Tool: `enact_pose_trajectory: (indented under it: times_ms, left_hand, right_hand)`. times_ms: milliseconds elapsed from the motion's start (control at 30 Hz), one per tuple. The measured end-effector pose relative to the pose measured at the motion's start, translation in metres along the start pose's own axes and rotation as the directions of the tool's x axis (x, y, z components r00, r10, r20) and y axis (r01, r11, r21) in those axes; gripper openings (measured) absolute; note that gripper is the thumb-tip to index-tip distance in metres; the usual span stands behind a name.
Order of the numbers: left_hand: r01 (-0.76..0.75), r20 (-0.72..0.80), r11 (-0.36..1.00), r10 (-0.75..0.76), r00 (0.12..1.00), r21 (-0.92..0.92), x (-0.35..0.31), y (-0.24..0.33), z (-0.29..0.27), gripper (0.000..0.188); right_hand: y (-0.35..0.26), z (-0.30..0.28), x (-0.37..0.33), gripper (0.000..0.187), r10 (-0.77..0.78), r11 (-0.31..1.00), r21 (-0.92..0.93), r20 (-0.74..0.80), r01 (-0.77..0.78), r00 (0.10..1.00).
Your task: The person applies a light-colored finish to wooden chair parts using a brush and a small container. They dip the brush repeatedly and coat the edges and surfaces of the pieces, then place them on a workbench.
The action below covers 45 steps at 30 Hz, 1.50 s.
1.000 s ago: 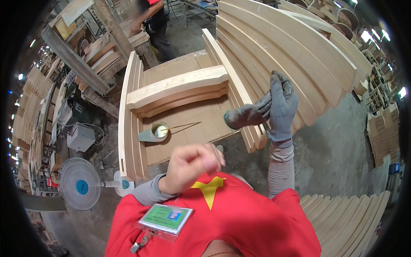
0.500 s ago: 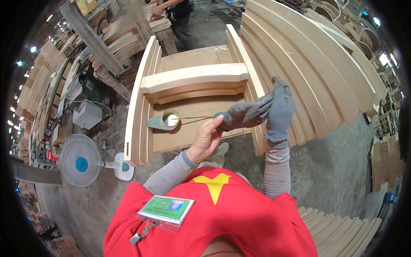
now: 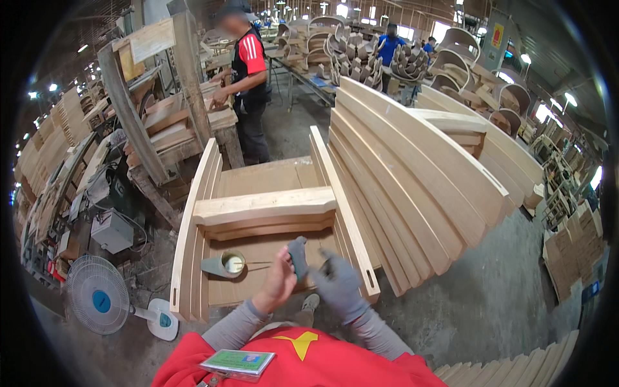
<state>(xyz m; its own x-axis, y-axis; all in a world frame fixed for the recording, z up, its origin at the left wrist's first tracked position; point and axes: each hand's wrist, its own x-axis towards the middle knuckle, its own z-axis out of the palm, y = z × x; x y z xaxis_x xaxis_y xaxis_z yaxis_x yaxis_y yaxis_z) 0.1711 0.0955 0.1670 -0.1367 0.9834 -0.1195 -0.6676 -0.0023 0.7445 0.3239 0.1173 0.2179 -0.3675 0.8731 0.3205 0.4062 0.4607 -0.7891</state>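
My left hand [image 3: 276,287] is bare and closed around a grey work glove [image 3: 298,257], which stands up from its fingers. Just to its right, my right hand [image 3: 340,287] wears a matching grey glove; its fingers look spread apart, though motion blurs them, and I see nothing in them. Both hands are over the near end of a cardboard-covered surface [image 3: 258,287] between curved wooden rails. A grey-green cup [image 3: 219,266] lies or leans on that surface at the left, with whitish stuff and thin sticks at its mouth.
A pale wooden crosspiece [image 3: 265,205] spans the rails beyond my hands. Many curved wooden parts [image 3: 412,193] are stacked on the right. A standing fan [image 3: 98,295] is at the lower left. Another person [image 3: 250,84] works at a wooden bench at the far left.
The view has tilted up, showing more of the hall. My right hand has come off the loose glove, which stays in my left hand and now points upward.
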Motion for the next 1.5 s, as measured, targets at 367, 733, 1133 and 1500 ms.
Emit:
enact_pose_trajectory:
  times_ms: [367,733,1133,1500]
  left_hand:
    - [0.094,0.088,0.995,-0.090,0.992,-0.037,-0.004,-0.053,-0.006,0.029]
    - [0.196,0.023,0.977,-0.195,0.981,-0.087,0.014,-0.056,0.014,0.041]
    - [-0.701,0.649,-0.019,0.397,0.649,0.712,0.091,0.012,0.056,0.022]
    - [-0.662,0.679,0.359,0.096,0.728,0.658,0.150,-0.031,0.083,0.028]
  right_hand:
    - [0.027,0.032,-0.003,0.025,-0.113,0.939,-0.318,0.073,0.130,0.991]
    - [0.049,0.043,-0.022,0.018,-0.247,0.921,-0.310,-0.001,0.235,0.969]
    - [0.063,0.022,0.017,0.018,-0.247,0.852,-0.437,0.150,0.288,0.957]
    - [0.037,-0.030,0.043,0.022,-0.446,0.692,-0.520,0.237,0.500,0.863]
